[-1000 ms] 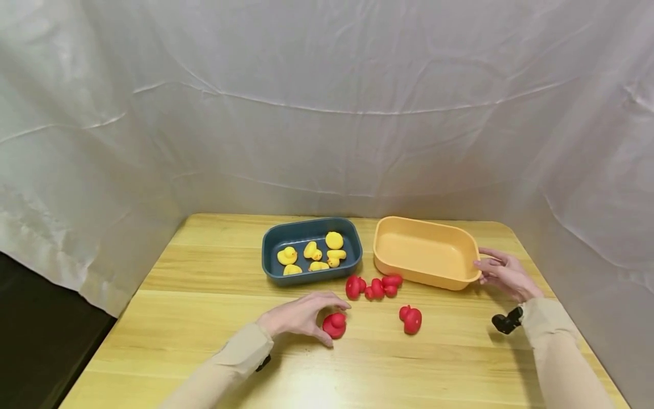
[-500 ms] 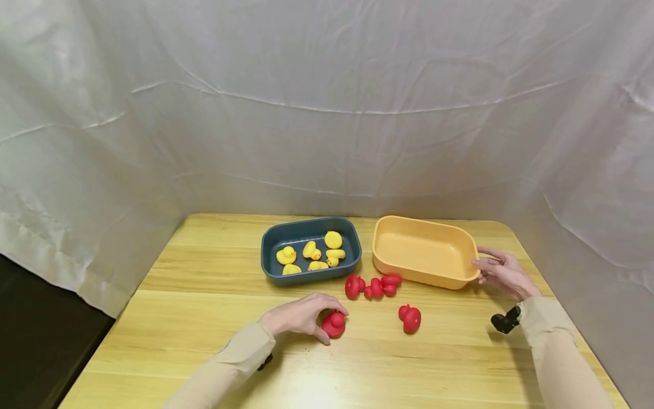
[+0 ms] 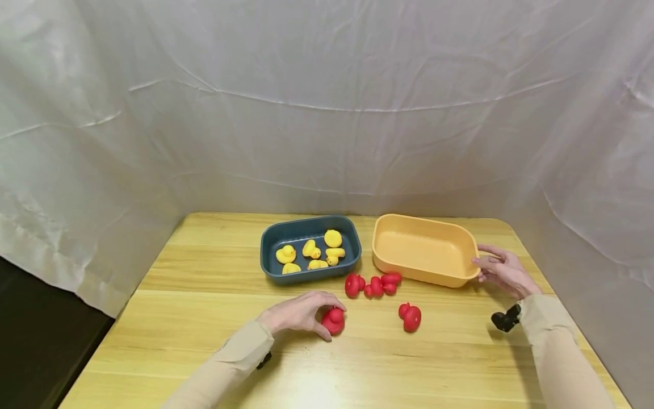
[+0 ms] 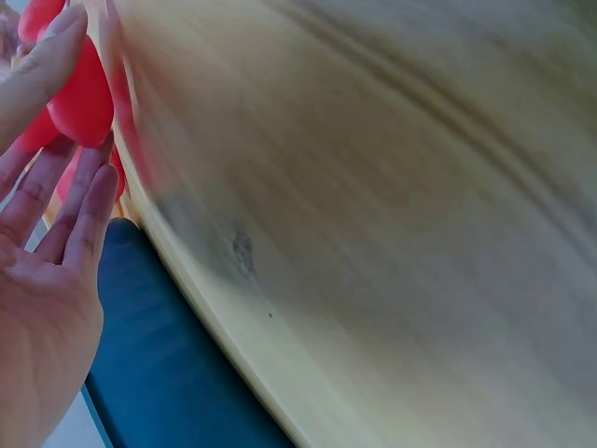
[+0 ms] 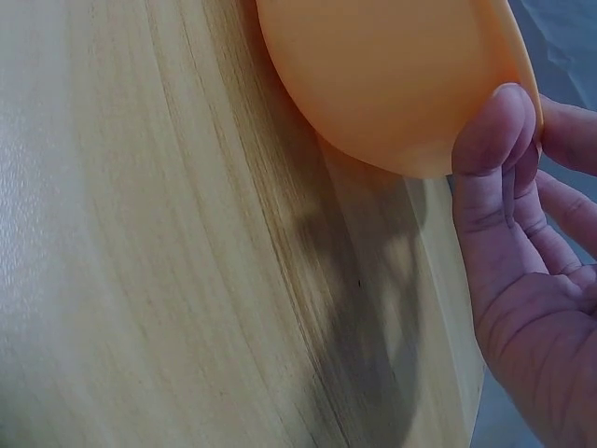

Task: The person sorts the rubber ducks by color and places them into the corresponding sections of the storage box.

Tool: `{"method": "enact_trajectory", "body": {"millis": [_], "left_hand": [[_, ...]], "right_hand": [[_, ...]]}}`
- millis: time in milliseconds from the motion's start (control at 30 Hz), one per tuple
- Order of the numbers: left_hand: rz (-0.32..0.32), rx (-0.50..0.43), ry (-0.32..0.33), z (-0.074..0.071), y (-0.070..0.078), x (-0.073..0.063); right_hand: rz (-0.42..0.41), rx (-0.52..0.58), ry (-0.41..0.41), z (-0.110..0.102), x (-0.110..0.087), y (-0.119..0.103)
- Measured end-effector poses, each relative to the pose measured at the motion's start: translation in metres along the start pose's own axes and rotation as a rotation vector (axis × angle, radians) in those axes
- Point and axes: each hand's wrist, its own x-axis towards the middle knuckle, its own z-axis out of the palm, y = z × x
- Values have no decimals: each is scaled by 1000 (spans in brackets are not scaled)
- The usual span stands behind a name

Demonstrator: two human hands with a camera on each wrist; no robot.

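My left hand point(image 3: 301, 313) grips a red rubber duck point(image 3: 333, 322) on the wooden table, thumb on its near side and fingers curving round its far side. In the left wrist view the thumb overlaps the red duck point(image 4: 82, 98), with the fingers behind. At the right, my right hand point(image 3: 503, 272) pinches the right end of an orange bin point(image 3: 424, 275), which has nothing in it. The right wrist view shows the thumb against the bin wall point(image 5: 401, 84) and fingers on its other side. Another red duck point(image 3: 410, 318) lies between the hands, tipped over.
Several yellow ducks point(image 3: 288, 254) lie in a dark blue bin point(image 3: 306, 277) at the back left of the orange one. Three red ducks point(image 3: 376, 287) lie in a row in front of the bins. A grey curtain point(image 3: 327, 142) hangs behind the table point(image 3: 409, 375).
My left thumb and fingers have closed in on the red duck. The right hand has stayed at the orange bin's end, and the other ducks lie as before.
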Motion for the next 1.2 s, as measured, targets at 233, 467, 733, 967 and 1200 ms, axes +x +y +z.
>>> {"method": "enact_trajectory", "body": {"millis": [233,467,733,967,1200], "left_hand": [[13,17,29,-5,1,-2],[22,18,88,-10,4,-3],[43,30,146,-22,9,-2],[97,49,198,-36,8,1],[123,83,234,-59,8,5]], "right_hand": [[0,5,3,1,0,0],[17,-3,11,1,0,0],[17,3,13,1,1,0],[19,6,19,1,0,-1],[19,7,17,2,0,-1]]}}
